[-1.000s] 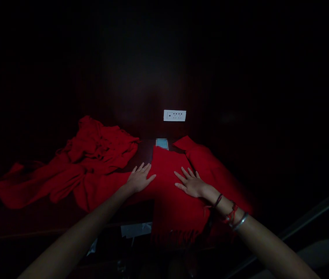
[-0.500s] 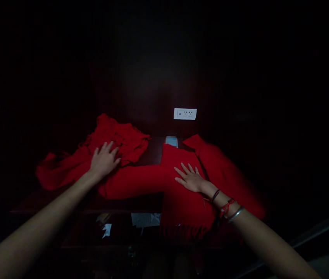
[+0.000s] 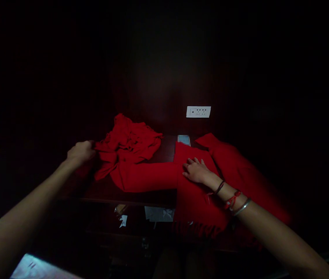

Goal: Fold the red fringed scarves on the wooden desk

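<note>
A red fringed scarf (image 3: 149,176) lies across a dark wooden surface, its fringe hanging over the front edge on the right. At its left part, my left hand (image 3: 81,152) is closed on a bunch of the red fabric and pulls it taut. The cloth behind it is crumpled (image 3: 132,137); I cannot tell if it is one piece with the flat part. My right hand (image 3: 197,170), with bracelets at the wrist, rests on the flat folded section, fingers apart and slightly bent. Another red stretch of fabric (image 3: 240,166) runs along the right.
A white socket plate (image 3: 198,112) is on the dark back wall. A small pale blue item (image 3: 184,140) lies behind the scarf. Papers (image 3: 160,214) sit on a lower shelf below the front edge. A whitish printed item (image 3: 40,267) shows at the lower left. The scene is dim.
My left hand has gone from lying spread on the crumpled cloth to gripping its left end, farther left. My right hand stays on the scarf, fingers a little more bent. The view has shifted left.
</note>
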`<action>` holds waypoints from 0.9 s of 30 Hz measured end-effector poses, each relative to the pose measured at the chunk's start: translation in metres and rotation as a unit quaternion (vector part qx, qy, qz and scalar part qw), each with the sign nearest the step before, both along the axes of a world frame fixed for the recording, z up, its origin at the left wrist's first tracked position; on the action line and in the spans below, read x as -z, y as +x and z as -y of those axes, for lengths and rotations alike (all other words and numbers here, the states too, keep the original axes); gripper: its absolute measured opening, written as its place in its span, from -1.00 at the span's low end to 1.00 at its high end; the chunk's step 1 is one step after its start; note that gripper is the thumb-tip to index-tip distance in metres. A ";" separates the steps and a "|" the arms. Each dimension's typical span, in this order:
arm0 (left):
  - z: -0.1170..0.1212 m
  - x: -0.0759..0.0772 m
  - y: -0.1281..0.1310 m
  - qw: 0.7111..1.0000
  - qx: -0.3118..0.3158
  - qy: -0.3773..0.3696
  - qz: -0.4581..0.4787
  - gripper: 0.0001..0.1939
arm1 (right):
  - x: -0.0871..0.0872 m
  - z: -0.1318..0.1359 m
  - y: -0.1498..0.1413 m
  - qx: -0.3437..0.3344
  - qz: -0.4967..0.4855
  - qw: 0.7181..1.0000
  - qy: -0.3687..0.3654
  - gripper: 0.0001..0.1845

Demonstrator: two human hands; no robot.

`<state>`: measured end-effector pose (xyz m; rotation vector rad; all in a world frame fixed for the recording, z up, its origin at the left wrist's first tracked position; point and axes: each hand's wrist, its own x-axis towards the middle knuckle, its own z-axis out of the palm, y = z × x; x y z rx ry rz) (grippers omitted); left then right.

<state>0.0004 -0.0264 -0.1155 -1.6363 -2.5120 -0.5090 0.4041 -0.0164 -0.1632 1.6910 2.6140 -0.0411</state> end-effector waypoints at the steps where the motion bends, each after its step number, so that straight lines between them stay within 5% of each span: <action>1: 0.001 -0.022 0.014 1.000 0.003 0.027 -0.010 -0.60 | -0.002 -0.002 0.000 -0.024 -0.052 0.998 0.001 -0.54; 4: -0.004 -0.079 0.066 0.982 0.128 0.129 0.056 -0.57 | -0.012 -0.010 -0.003 -0.078 -0.281 0.956 -0.031 -0.47; 7: -0.016 -0.110 0.136 0.910 0.317 0.235 0.127 -0.58 | -0.034 -0.017 -0.009 -0.084 -0.537 0.833 -0.104 -0.35; 10: -0.028 -0.112 0.210 0.847 0.469 0.232 0.089 -0.55 | -0.059 -0.021 -0.011 -0.077 -0.702 0.698 -0.119 -0.23; 13: -0.034 -0.097 0.261 0.837 0.525 0.151 0.035 -0.44 | -0.072 -0.025 -0.001 -0.053 -0.767 0.636 -0.070 -0.16; 16: -0.032 -0.072 0.271 0.879 0.476 0.021 -0.026 -0.21 | -0.064 -0.029 0.021 -0.017 -0.777 0.627 -0.042 -0.34; 20: -0.027 -0.019 0.232 0.898 0.419 -0.130 -0.028 -0.06 | -0.041 -0.033 0.062 0.018 -0.778 0.628 -0.017 -0.56; 24: -0.024 0.036 0.184 0.902 0.400 -0.158 0.034 -0.08 | -0.034 -0.043 0.110 0.062 -0.719 0.690 0.056 -0.54; 27: -0.025 0.060 0.165 0.916 0.385 -0.104 0.047 -0.15 | -0.047 -0.059 0.144 0.078 -0.642 0.743 0.173 -0.51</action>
